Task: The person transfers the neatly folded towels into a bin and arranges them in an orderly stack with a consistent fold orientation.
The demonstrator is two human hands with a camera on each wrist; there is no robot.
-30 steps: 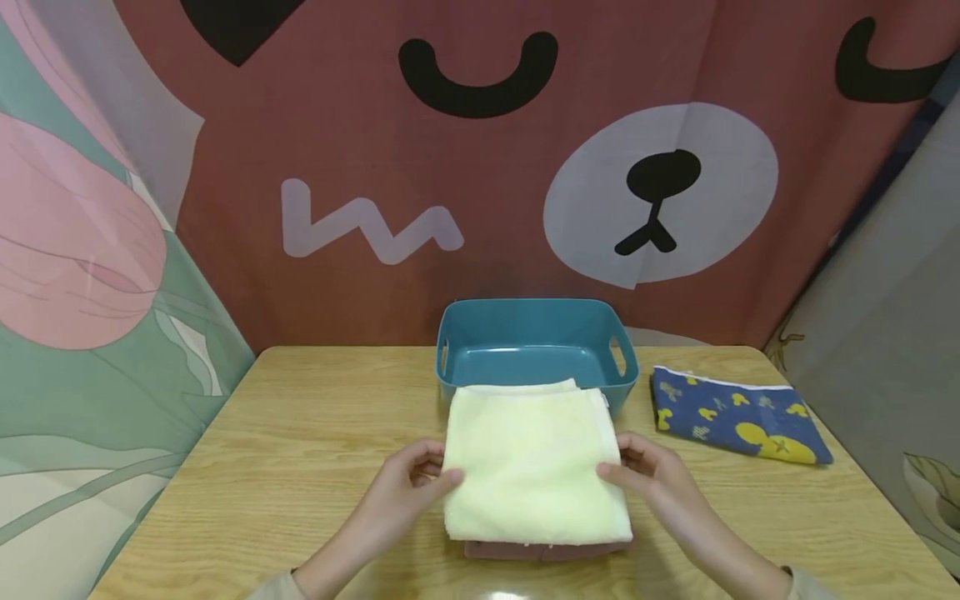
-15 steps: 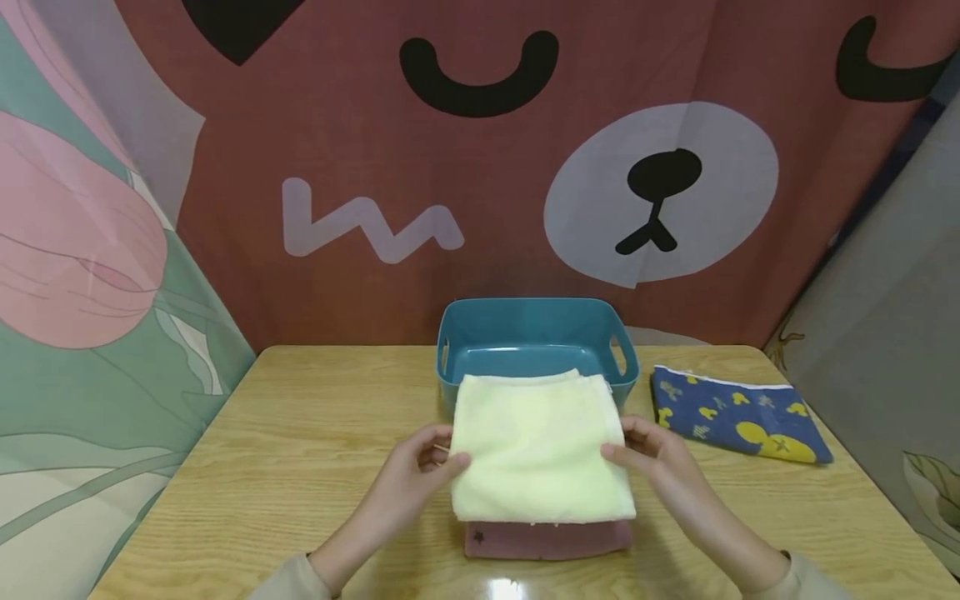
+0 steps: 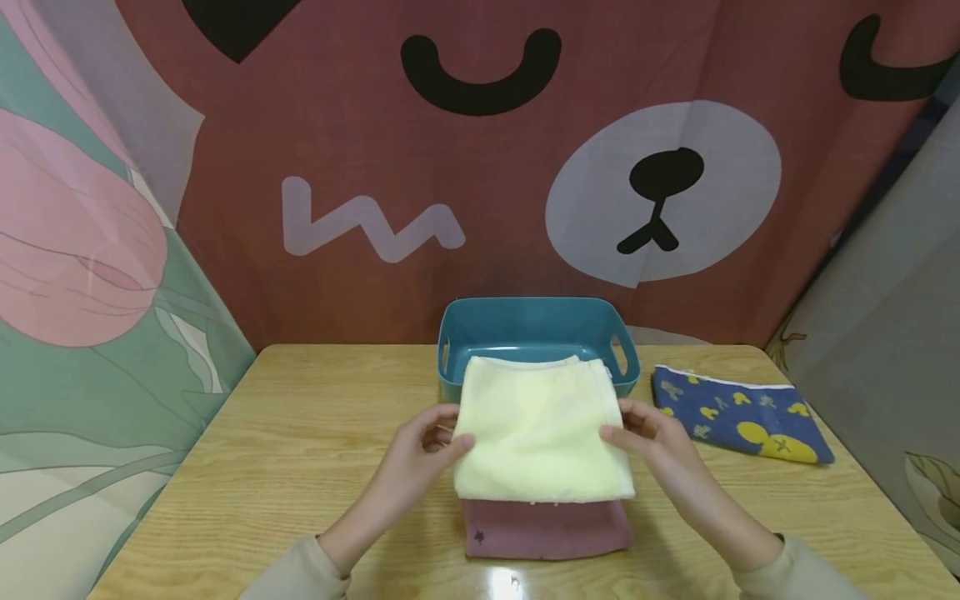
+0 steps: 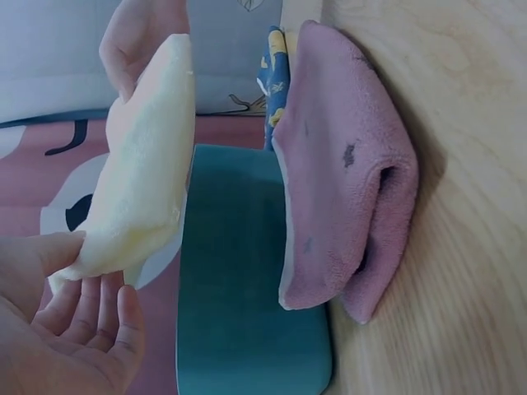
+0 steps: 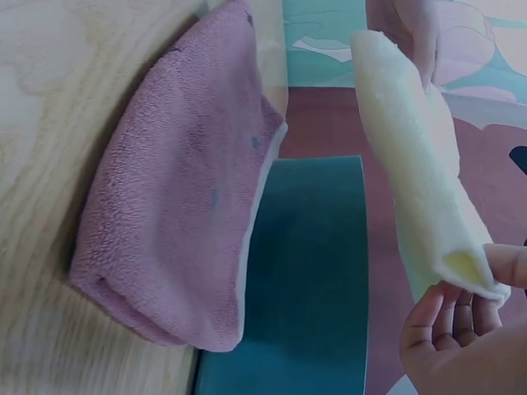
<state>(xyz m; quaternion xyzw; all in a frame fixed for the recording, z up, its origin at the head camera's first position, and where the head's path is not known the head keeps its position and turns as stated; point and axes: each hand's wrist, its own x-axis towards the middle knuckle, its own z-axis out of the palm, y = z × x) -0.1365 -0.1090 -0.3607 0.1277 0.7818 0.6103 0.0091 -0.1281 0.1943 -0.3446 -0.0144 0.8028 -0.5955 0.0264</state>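
A folded pale yellow towel [image 3: 543, 433] hangs in the air between the two hands, its far edge overlapping the front of a teal basket [image 3: 525, 310]. The left hand [image 3: 423, 454] pinches its left side, thumb on top and fingers underneath; the right hand [image 3: 660, 442] grips the right side the same way. Below the towel, a folded pink cloth [image 3: 547, 533] lies on the table, partly covered from above. Both wrist views show a gap between the yellow towel [image 4: 148, 164] and the pink cloth [image 5: 173, 181].
A folded blue cloth with yellow prints [image 3: 738, 417] lies right of the basket on the wooden table [image 3: 300, 433]. Behind the table hangs a reddish-brown curtain [image 3: 360, 300] with a bear pattern; patterned curtains flank both sides.
Both hands have raised the yellow towel and moved it away from the table's front edge, over the basket's front. More of the pink cloth shows.
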